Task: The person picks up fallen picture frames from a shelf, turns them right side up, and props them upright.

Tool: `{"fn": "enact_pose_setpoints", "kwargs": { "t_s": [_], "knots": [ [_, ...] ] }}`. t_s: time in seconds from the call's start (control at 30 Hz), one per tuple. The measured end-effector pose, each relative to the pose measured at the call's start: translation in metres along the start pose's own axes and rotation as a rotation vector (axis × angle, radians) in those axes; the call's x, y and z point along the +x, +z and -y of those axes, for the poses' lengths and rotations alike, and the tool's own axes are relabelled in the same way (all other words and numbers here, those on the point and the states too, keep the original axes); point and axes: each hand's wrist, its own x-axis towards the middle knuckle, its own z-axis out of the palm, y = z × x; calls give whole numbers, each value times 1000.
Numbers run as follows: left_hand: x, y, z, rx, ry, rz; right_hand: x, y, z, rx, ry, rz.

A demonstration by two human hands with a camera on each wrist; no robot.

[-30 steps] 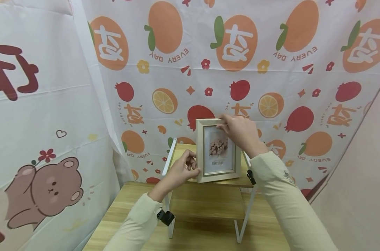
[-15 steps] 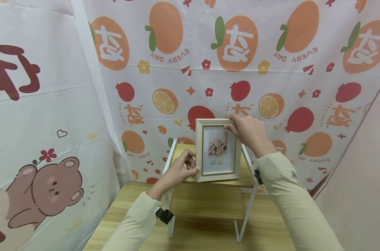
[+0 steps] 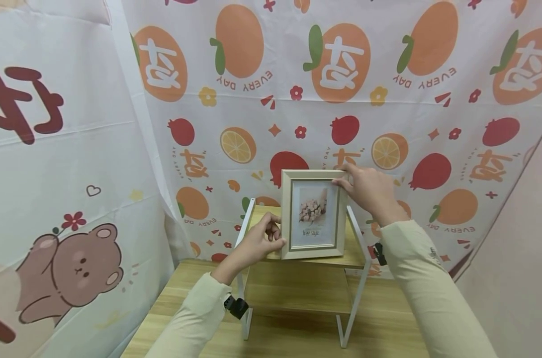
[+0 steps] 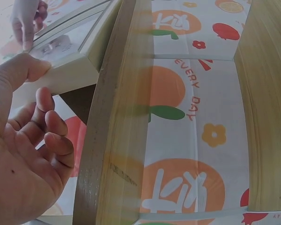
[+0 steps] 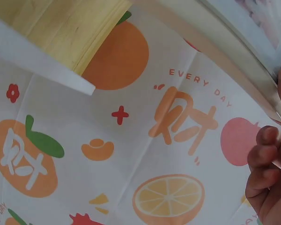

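Observation:
A cream-bordered picture frame stands upright at the front of a small rack's upper board, its flower print facing me. My left hand holds the frame's lower left edge, thumb at its side and the other fingers curled. In the left wrist view that thumb lies against the pale border. At the top right corner, my right hand pinches the frame between thumb and fingers. The right wrist view catches only part of this hand, beside the frame's corner.
White metal legs carry the rack, which has a lower wooden board. It stands on a wood-grain table. A fruit-print cloth hangs close behind, and a bear-print cloth hangs on the left.
My right hand has slid rightward along the frame's top edge to the corner. The frame has straightened slightly and faces me more squarely. My left hand keeps its place at the lower left.

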Motion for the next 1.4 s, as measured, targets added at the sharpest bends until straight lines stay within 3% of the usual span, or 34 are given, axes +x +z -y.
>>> {"fn": "enact_pose_setpoints", "kwargs": {
  "t_s": [0.17, 0.5, 1.03, 1.4],
  "knots": [
    [1, -2, 1, 11, -41, -20, -1, 1, 0, 27, -3, 6],
    [4, -2, 0, 40, -51, -44, -1, -1, 6, 39, 36, 45],
    [12, -7, -2, 54, -75, -24, -2, -9, 11, 24, 48, 78],
    [10, -5, -6, 61, -90, -24, -5, -8, 9, 22, 39, 81]
  ]
}}
